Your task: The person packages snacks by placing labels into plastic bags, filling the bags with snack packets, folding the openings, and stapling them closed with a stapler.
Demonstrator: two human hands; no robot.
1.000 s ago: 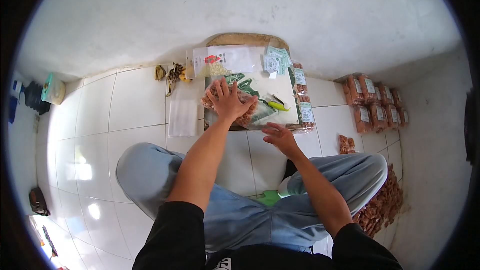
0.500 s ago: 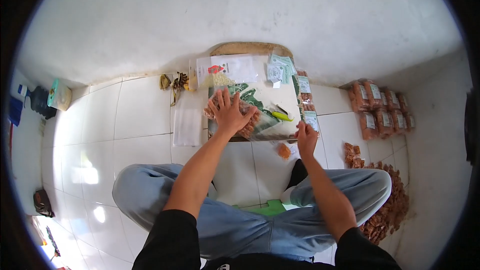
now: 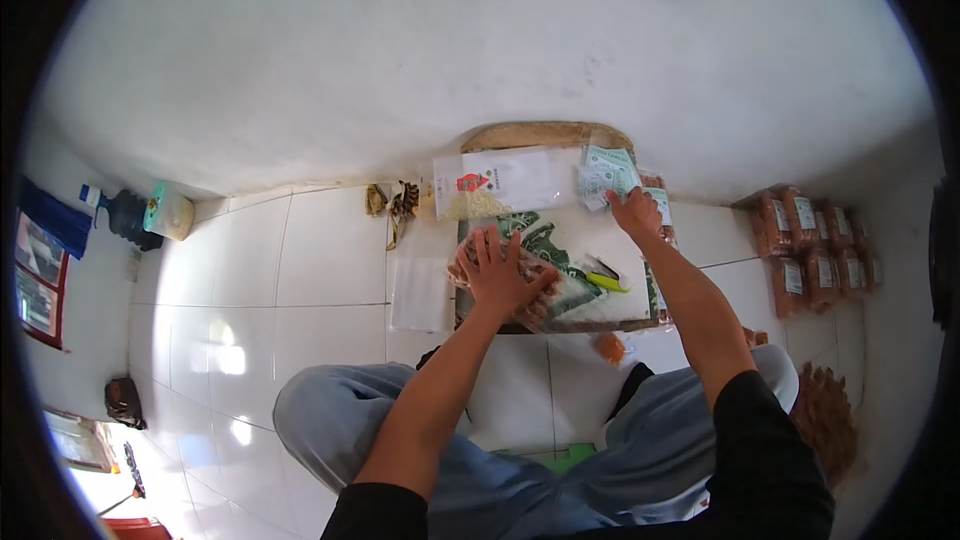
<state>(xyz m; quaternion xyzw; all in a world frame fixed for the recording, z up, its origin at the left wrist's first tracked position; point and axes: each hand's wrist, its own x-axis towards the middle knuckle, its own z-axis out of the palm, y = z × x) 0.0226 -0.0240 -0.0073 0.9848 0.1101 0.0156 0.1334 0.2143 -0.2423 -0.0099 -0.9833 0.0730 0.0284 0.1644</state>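
My left hand [image 3: 498, 278] lies flat with spread fingers on a clear plastic bag of reddish-brown pieces [image 3: 468, 262], on the low board. At the board's far right, my right hand [image 3: 636, 214] has its fingertips pinched at the lower edge of a pile of pale green printed labels [image 3: 606, 172]. A yellow-green cutter [image 3: 606, 282] sits between the two hands, on a green and white printed sheet [image 3: 545, 245]. Near the back, a clear packet with a red print [image 3: 474, 182] has thin pale rings or bands [image 3: 476, 205] beside it.
Labelled filled bags [image 3: 822, 278] are stacked by the right wall, with a brown heap [image 3: 826, 420] nearer me. Clear plastic sheets [image 3: 420, 292] lie left of the board. A small orange bundle [image 3: 608, 347] is at its front edge. A tub [image 3: 168, 212] stands far left.
My right hand has moved from the board's front right corner up to the labels. My left hand stays on the bag. The whole view has shifted.
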